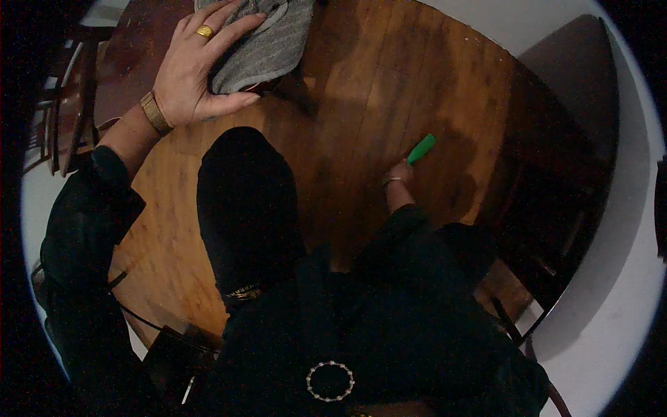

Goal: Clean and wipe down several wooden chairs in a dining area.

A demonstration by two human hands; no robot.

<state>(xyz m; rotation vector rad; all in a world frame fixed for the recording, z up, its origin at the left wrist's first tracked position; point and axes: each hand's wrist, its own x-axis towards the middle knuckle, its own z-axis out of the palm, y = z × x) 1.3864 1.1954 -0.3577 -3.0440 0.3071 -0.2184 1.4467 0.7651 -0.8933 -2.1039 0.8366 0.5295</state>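
Note:
My left hand (200, 68), wearing a gold ring and a gold-coloured wristwatch, lies over a grey cloth (266, 49) at the top left. Its fingers spread across the cloth and the thumb reaches along the lower edge. Beneath and beside the cloth is a dark reddish furniture surface (140, 62), partly covered by the hand. Lower down on the right, my right hand (401, 171) is closed around one end of a narrow green object (422, 149). The rest of that object is hidden in the fist, so its kind is unclear. A thin bracelet circles the right wrist.
Wooden floorboards (354, 130) extend below both hands. My black-clothed knee (250, 198) rises between the arms. Dark wooden chair-like furniture (78, 99) stands at the left. A dark furniture panel (573, 94) and a pale wall (620, 292) border the right side.

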